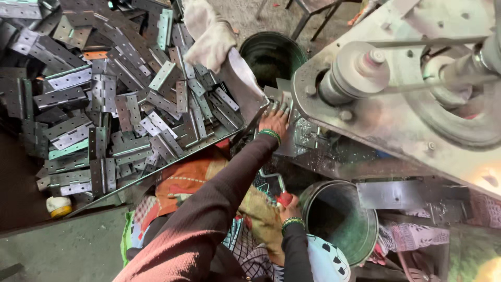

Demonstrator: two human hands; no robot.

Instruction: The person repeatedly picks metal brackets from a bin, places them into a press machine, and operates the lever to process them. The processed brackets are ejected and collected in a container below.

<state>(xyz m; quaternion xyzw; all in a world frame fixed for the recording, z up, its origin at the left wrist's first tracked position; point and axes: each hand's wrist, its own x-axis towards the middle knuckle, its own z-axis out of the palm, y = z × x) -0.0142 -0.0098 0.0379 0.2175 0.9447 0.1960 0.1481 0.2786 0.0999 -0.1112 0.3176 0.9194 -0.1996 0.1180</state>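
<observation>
Steel hinge [279, 99] under left hand [274, 119], orientation unclear, right hand [288, 203] low

A heap of grey metal hinges [109, 99] covers a tilted tray [172, 159]. Two round green buckets [271, 52] [342, 222] stand near a belt-driven machine [407, 99]. A small yellow-rimmed tub [58, 206] sits below.
</observation>
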